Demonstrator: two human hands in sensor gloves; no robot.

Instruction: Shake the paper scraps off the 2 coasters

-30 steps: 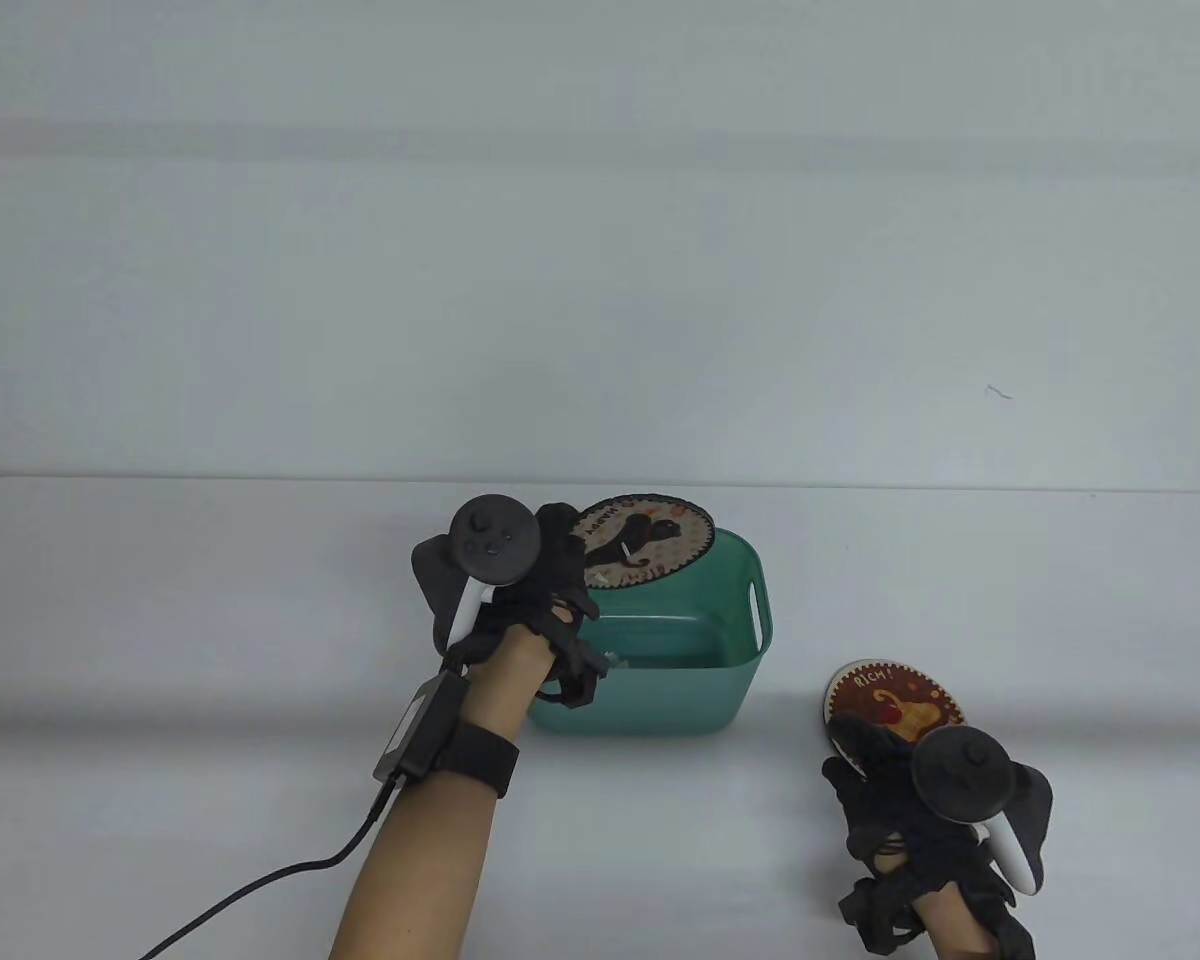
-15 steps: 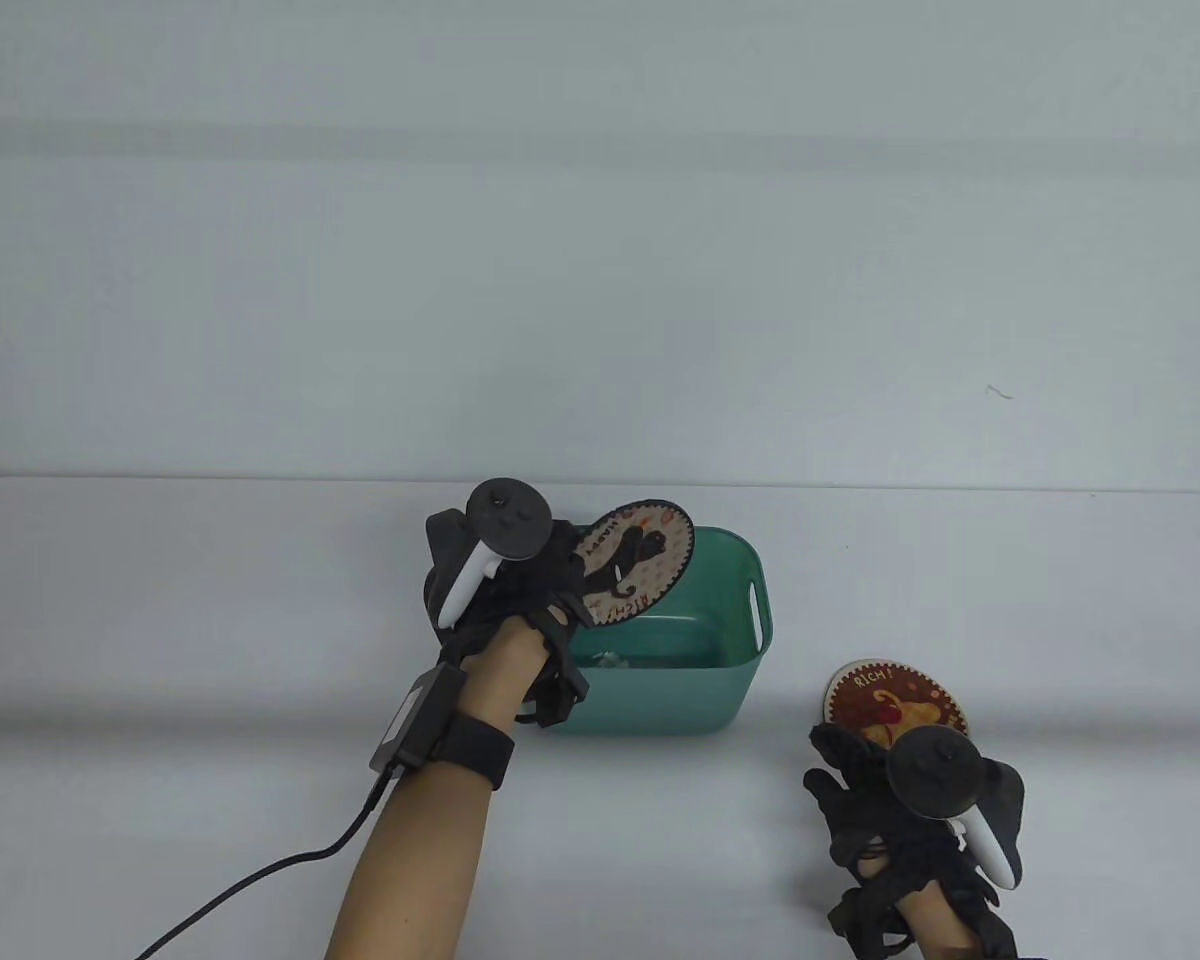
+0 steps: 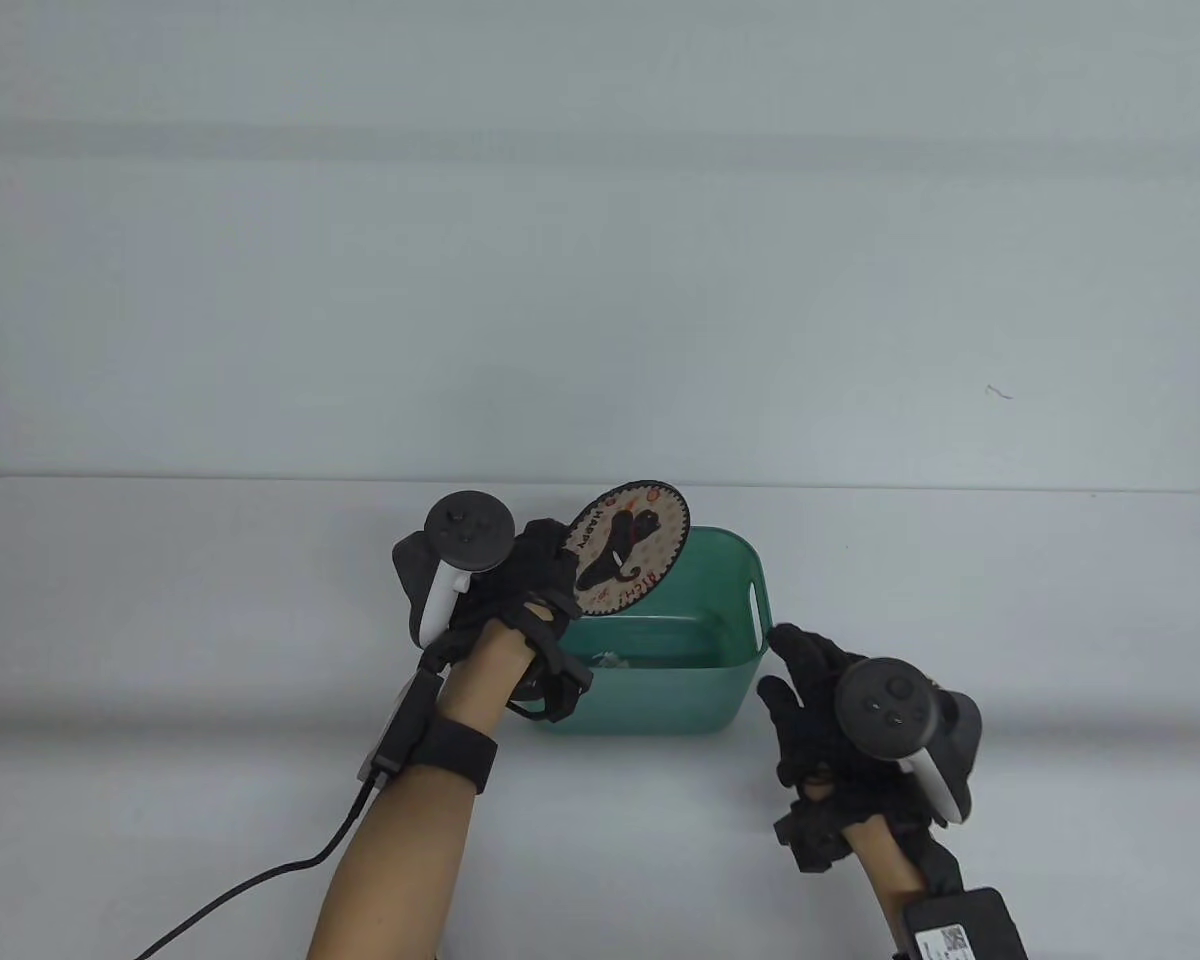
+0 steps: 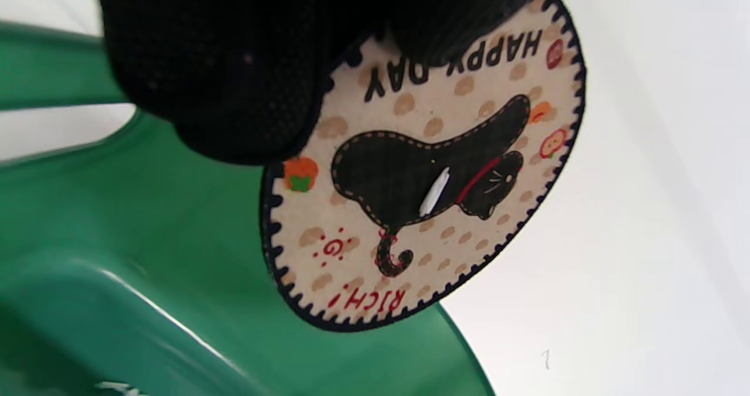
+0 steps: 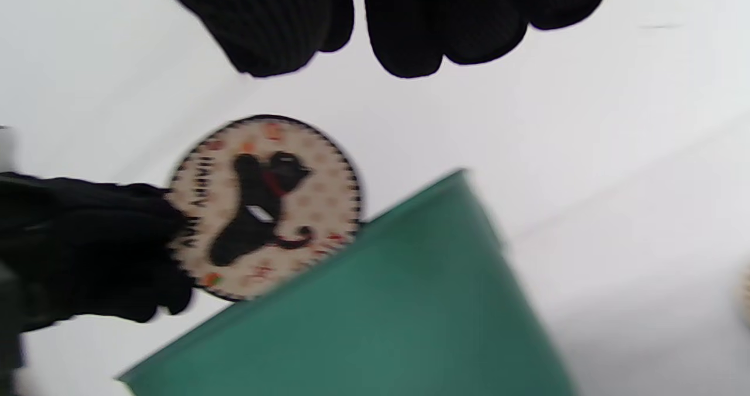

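Observation:
My left hand (image 3: 545, 570) pinches the rim of a round cat coaster (image 3: 628, 548) and holds it tilted over the left back corner of a green bin (image 3: 660, 700). One white paper scrap (image 4: 435, 192) still clings to the black cat on the coaster (image 4: 428, 173). My right hand (image 3: 810, 690) hovers at the bin's near right corner, fingers spread and holding nothing. The second coaster does not show in the table view, where my right hand and tracker cover its spot. A beige sliver (image 5: 746, 296) at the right wrist view's edge may be that coaster.
A few pale scraps (image 3: 610, 660) lie on the bin's floor. A black cable (image 3: 260, 880) trails from my left wrist to the front edge. The white table ends against a pale wall behind the bin.
My right hand let go of the second coaster and moved left to the bin's corner. My left hand tipped the cat coaster steeper over the bin.

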